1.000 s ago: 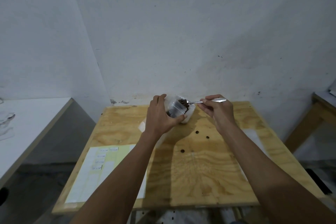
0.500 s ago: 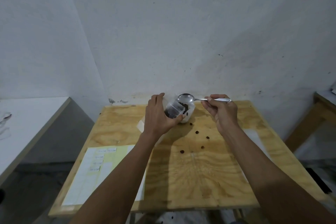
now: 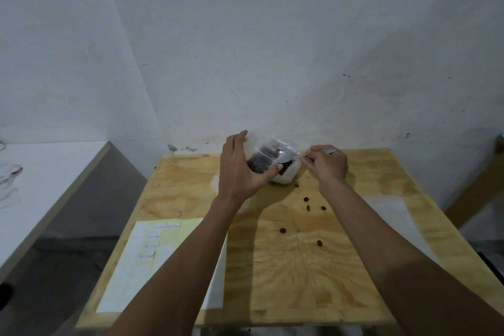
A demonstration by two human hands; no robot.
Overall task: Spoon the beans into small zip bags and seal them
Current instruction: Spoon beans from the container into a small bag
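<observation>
My left hand grips a small clear zip bag with dark beans in its bottom, held above the far middle of the wooden table. Just behind and below the bag sits a white bowl with beans in it. My right hand pinches the handle of a metal spoon, whose bowl points left into the bag's open mouth. Several loose beans lie scattered on the wood in front of the white bowl.
A yellow and white label sheet lies at the table's front left. A clear plastic sheet lies on the right side. A white table stands to the left, and another wooden table's leg at the far right. The wall runs right behind.
The spoon, lifted empty above the bag half a second ago, has dipped down into the bag's mouth. My right hand moved left and lower. The bag stays in my left hand.
</observation>
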